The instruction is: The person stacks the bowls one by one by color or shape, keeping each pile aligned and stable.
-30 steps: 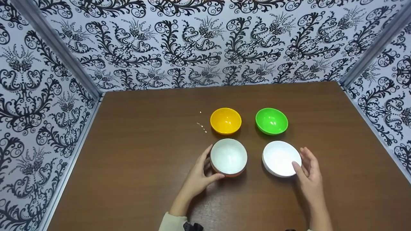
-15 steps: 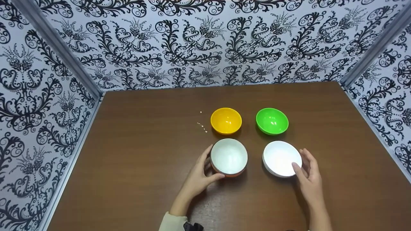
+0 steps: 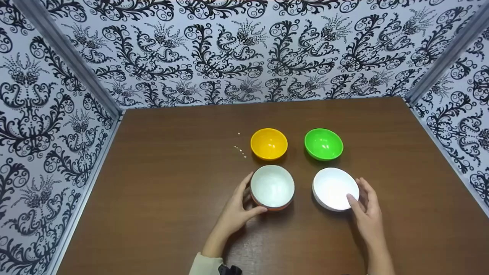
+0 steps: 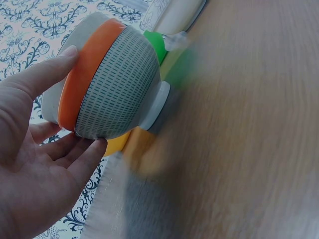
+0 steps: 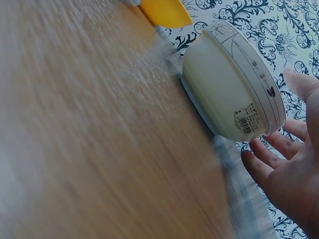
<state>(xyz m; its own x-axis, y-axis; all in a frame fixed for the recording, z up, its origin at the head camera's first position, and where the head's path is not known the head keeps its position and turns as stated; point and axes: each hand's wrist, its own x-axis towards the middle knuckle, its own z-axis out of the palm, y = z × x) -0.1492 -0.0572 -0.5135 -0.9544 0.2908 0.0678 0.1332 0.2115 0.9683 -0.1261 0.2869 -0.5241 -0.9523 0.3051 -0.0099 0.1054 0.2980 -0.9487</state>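
Note:
In the head view my left hand [image 3: 233, 214] grips the left side of two nested bowls, thumb at the near rim and fingers round the far side. The inner bowl [image 3: 272, 186] is pale. The outer bowl [image 4: 122, 82] has an orange band and green dashes, seen in the left wrist view. To the right, my right hand [image 3: 368, 210] holds a white bowl [image 3: 331, 187] by its right rim, thumb over the edge and fingers along the outside. The right wrist view shows this bowl's floral band and a barcode sticker [image 5: 247, 119] on its side.
Behind these stand a yellow bowl [image 3: 269, 144] and a green bowl [image 3: 324, 144], side by side on the brown table [image 3: 172, 172]. Several small pale specks [image 3: 240, 151] lie left of the yellow bowl. Patterned walls [image 3: 244, 49] enclose the back and sides.
The fingers of my right hand have shifted very slightly toward me along the white bowl's side. The bowls and my left hand stay in place.

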